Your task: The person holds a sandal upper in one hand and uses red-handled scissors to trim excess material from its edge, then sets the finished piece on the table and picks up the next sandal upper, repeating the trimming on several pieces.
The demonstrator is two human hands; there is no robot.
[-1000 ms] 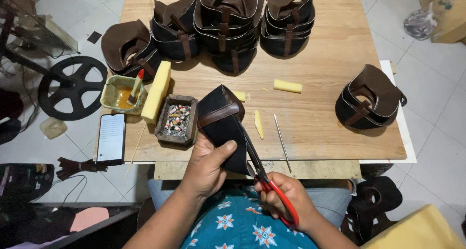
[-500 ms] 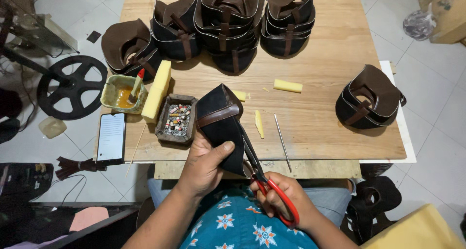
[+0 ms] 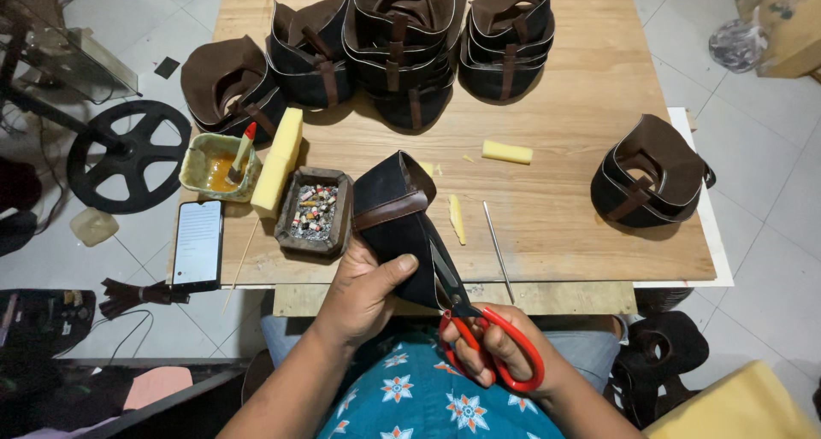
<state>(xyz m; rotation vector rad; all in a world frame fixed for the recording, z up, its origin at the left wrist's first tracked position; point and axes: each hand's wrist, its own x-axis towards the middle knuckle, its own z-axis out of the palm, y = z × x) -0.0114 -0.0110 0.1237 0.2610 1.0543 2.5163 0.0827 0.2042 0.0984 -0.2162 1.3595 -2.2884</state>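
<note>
Leather piece (image 3: 395, 221), black w/ brown strap, sits at bench (image 3: 581, 234) front edge, 6 o'clock, held up in left hand (image 3: 363, 294), grip closed round its lower part w/ thumb across the front. Right hand (image 3: 505, 353) at 5 o'clock, grip shut thru red-handled scissors (image 3: 466, 315), blades at the piece's right edge. Ashtray (image 3: 315, 212) just at 9 o'clock of piece, phone (image 3: 198, 242) further left, stacked leather pieces (image 3: 402, 46) at 12, thin rod (image 3: 498, 251) at 3.
</note>
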